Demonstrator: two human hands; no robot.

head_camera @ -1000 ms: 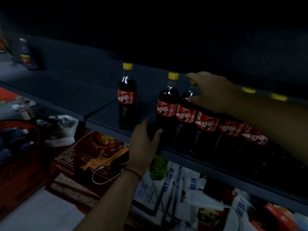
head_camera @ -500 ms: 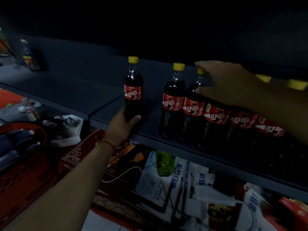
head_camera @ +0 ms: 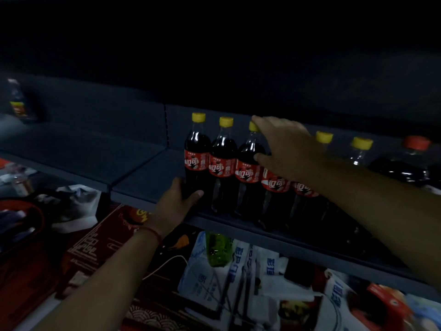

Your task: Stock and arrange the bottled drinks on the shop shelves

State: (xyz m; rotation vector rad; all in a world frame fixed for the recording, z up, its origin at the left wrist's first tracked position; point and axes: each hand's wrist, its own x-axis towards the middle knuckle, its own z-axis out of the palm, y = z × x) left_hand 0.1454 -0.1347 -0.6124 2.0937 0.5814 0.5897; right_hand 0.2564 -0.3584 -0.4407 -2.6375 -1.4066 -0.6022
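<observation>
a: where are the person's hands?

b: the left hand (head_camera: 177,203) reaches up from below, fingers curled round the base of the leftmost cola bottle (head_camera: 197,161), thumb on its near side. the right hand (head_camera: 285,146) comes in from the right, arm stretched across the row; its forefinger lies over the yellow cap of the third bottle (head_camera: 248,163) and the thumb presses that bottle's shoulder, so the fingers are closed on its neck.

a: any writing on them?

b: red labels with white chinese characters; they are too dim to read surely. the second bottle (head_camera: 223,163) carries the same label.

a: how do the bottles look?

b: clear plastic, dark drink, yellow caps, all upright. they stand touching in one row along the front edge of the grey shelf (head_camera: 143,177), running off to the right, where a larger red-capped bottle (head_camera: 410,163) stands.

a: and below?

b: a green bottle (head_camera: 218,249) among white bags with blue print, a white cable (head_camera: 167,266), and a red patterned box (head_camera: 100,247).
</observation>
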